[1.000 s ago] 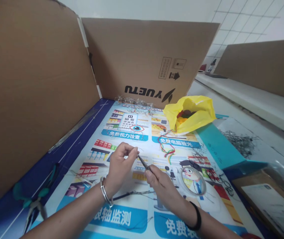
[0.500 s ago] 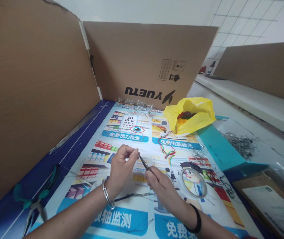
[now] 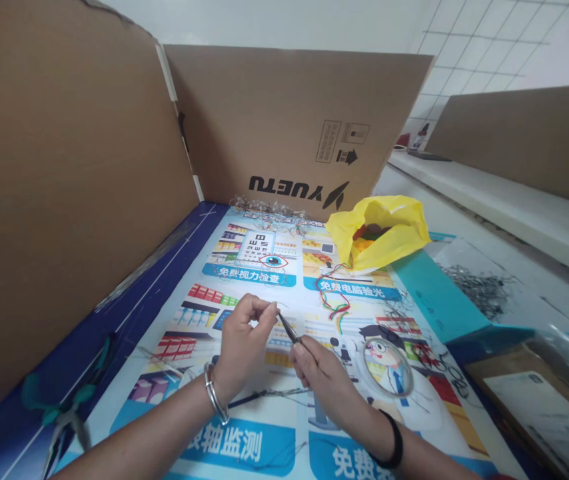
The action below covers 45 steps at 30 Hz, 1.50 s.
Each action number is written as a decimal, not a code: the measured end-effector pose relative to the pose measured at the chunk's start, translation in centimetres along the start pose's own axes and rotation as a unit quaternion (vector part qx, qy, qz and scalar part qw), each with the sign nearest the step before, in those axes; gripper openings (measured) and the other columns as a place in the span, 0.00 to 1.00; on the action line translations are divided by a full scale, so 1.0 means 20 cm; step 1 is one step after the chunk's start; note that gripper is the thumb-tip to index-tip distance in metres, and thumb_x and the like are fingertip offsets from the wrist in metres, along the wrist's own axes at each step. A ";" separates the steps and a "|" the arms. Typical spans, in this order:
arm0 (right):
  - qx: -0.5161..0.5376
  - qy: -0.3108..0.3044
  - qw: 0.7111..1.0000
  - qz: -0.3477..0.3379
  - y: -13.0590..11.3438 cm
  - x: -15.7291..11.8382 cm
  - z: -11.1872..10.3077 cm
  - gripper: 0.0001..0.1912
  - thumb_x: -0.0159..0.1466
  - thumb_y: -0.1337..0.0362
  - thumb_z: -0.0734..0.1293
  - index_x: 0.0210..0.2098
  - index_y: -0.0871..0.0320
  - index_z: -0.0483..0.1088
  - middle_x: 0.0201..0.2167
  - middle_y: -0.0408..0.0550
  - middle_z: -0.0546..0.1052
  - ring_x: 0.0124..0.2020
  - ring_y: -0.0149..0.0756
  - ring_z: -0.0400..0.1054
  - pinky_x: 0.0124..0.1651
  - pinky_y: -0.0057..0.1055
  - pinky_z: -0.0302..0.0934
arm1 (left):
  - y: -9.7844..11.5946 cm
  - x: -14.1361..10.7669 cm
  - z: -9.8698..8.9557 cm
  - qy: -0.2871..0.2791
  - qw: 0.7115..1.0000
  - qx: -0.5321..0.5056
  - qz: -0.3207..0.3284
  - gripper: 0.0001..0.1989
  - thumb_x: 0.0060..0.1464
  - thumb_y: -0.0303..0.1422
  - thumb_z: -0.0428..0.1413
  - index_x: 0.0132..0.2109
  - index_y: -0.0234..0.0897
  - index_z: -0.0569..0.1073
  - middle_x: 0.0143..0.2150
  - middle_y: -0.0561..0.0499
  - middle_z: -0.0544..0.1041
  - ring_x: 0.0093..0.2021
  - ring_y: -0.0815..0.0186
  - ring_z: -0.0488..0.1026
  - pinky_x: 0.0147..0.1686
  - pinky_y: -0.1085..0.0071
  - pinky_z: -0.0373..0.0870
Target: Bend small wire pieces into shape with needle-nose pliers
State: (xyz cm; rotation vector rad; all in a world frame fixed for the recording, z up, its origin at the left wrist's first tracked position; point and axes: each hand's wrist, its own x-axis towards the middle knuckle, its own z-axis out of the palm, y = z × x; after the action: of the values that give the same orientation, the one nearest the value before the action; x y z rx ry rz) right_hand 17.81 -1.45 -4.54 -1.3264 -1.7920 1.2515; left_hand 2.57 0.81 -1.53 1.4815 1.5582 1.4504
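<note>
My left hand (image 3: 244, 340) is raised over the printed mat (image 3: 274, 433), thumb and forefinger pinched on a thin wire whose fine end barely shows. My right hand (image 3: 322, 367) grips dark metal tweezers (image 3: 288, 327). Their tip meets the pinched left fingertips; the exact contact point is too small to make out. Beneath both hands lies a dark bundle of thin wires (image 3: 269, 393). Right of my right hand is a clear ring like a tape roll (image 3: 395, 392).
A yellow bag (image 3: 404, 230) stands at the back right, with coloured cords (image 3: 334, 308) trailing out. Green-handled pliers (image 3: 67, 417) lie at left. Tangled wire (image 3: 274, 208) lines the cardboard wall (image 3: 264, 113); a metal heap (image 3: 479, 290) sits right.
Both hands keep nearly the same pose, with the tweezers still at the left fingertips. The whole view has shifted slightly.
</note>
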 end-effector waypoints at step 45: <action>-0.014 -0.093 0.996 0.007 -0.04 -0.01 -0.08 0.19 0.65 0.51 0.50 0.26 0.57 0.57 0.21 0.40 0.63 0.22 0.26 0.59 0.26 0.25 0.52 | 0.00 0.10 -0.07 -0.141 0.990 0.020 -0.006 0.07 0.49 0.34 0.51 0.26 0.36 0.64 0.23 0.56 0.67 0.24 0.72 0.63 0.25 0.76 0.58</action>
State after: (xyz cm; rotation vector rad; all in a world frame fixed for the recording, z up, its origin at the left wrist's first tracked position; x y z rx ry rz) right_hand 18.96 -1.23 -3.14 -1.2752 -1.9368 1.4026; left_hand 0.81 2.14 -0.65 1.6186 1.4260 1.1510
